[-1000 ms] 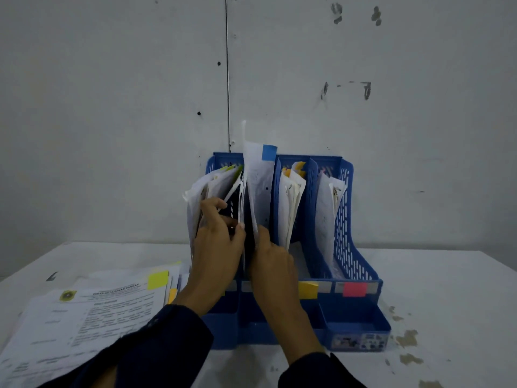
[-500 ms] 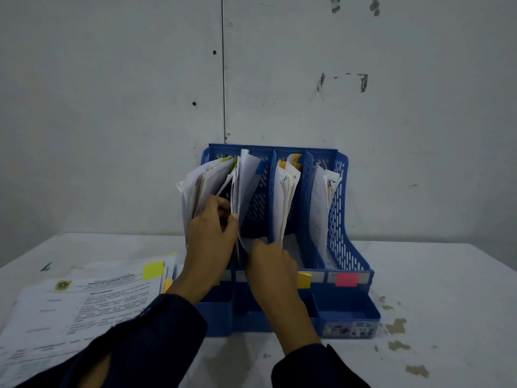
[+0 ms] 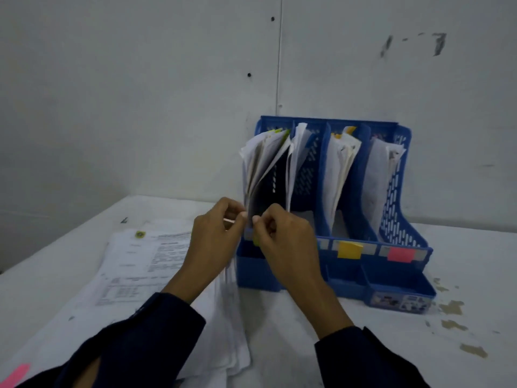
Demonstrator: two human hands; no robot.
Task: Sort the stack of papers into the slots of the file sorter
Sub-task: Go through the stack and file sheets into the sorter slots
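Two hands meet at the front lip of the blue file sorter (image 3: pixel 402 239), which stands on the white worktop (image 3: pixel 475 247) against a grey wall. The left hand (image 3: pixel 215 239) has its fingers (image 3: pixel 233 212) curled beside the lower edge of the sheets in the leftmost slot (image 3: pixel 263 169); motion blur hides whether they pinch paper, so I cannot tell. The right hand (image 3: pixel 285 242) has its fingers curled too, thumb tip close to the left hand's, and what it grips, if anything, is likewise unclear. Papers stand fanned in all four slots, those in the leftmost leaning outward to the left. A yellow sticky tab (image 3: pixel 349 250) and a pink sticky tab (image 3: pixel 400 254) mark the front rail. The stack of papers (image 3: pixel 140 264) lies flat on the worktop just left of the sorter, partly under the left forearm's dark sleeve (image 3: pixel 145 340).
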